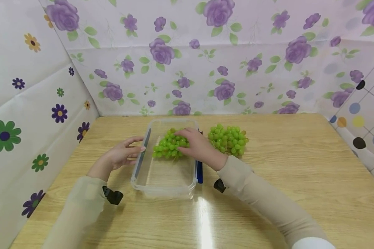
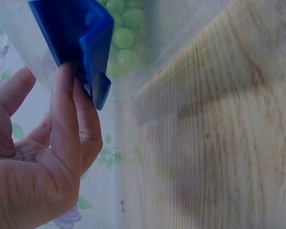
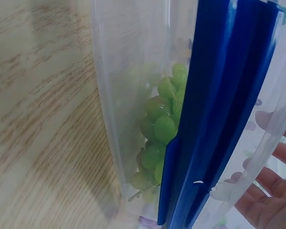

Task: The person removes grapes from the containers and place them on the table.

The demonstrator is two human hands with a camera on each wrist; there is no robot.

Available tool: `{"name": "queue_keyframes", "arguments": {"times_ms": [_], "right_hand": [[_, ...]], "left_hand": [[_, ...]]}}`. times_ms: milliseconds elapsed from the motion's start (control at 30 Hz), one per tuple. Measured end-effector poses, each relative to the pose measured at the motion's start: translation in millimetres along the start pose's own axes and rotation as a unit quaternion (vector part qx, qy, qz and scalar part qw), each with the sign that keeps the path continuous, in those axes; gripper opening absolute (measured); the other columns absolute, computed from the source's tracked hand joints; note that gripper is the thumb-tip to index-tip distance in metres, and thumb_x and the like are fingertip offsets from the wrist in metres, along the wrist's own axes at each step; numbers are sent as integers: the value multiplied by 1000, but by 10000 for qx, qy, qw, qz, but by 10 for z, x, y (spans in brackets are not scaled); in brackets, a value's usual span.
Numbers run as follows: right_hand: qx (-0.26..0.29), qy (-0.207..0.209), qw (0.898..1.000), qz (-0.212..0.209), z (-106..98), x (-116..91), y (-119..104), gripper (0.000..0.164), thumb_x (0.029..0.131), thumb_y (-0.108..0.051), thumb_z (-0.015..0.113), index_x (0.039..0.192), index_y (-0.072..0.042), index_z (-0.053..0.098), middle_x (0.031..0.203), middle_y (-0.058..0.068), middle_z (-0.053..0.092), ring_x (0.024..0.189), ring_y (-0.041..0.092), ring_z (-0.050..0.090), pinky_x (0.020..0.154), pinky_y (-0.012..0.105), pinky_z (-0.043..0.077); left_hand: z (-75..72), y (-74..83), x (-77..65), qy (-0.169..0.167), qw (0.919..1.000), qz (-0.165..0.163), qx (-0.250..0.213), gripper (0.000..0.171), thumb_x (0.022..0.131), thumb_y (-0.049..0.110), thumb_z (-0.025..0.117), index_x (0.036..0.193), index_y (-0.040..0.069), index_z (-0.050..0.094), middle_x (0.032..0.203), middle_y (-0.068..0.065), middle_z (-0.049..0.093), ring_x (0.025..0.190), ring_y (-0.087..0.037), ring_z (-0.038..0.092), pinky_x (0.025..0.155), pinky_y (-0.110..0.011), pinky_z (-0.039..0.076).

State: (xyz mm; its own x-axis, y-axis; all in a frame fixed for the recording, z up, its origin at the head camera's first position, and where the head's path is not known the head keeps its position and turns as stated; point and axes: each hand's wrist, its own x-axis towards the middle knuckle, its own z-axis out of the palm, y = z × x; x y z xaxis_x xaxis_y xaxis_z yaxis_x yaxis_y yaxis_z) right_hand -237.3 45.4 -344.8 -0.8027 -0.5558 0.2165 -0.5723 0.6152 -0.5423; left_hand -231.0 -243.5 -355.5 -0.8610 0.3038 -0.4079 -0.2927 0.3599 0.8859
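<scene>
A clear plastic box [image 1: 168, 176] with blue side flaps stands on the table, a bunch of green grapes [image 1: 168, 145] lying inside. My left hand [image 1: 121, 154] is at the box's left wall. Its fingers touch the hanging blue flap [image 2: 81, 38] from below in the left wrist view. Reaching over the right wall, my right hand [image 1: 201, 147] hovers above the grapes, fingers and thumb spread. In the right wrist view its fingertips show through the clear rim, and the right blue flap [image 3: 214, 95] hides part of the bunch.
A second heap of green grapes [image 1: 227, 140] lies on the table just right of the box, beside my right forearm. The wooden table [image 1: 286, 145] meets a flower-printed sheet [image 1: 187, 62] at the back and another [image 1: 28, 103] along the left.
</scene>
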Motion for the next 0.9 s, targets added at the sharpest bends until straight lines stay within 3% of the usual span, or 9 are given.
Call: {"name": "queue_keyframes", "arguments": {"times_ms": [900], "right_hand": [[-433,-763,9961,101,164,206,-51,65,82,-20,76,139,-9,47,133,15,50,120,29,49,99,39,45]], "left_hand": [[-6,11,1,-7,10000,-72,23,74,97,31,56,155,19,12,154,-23,18,136,-40,29,83,-27,49]]}}
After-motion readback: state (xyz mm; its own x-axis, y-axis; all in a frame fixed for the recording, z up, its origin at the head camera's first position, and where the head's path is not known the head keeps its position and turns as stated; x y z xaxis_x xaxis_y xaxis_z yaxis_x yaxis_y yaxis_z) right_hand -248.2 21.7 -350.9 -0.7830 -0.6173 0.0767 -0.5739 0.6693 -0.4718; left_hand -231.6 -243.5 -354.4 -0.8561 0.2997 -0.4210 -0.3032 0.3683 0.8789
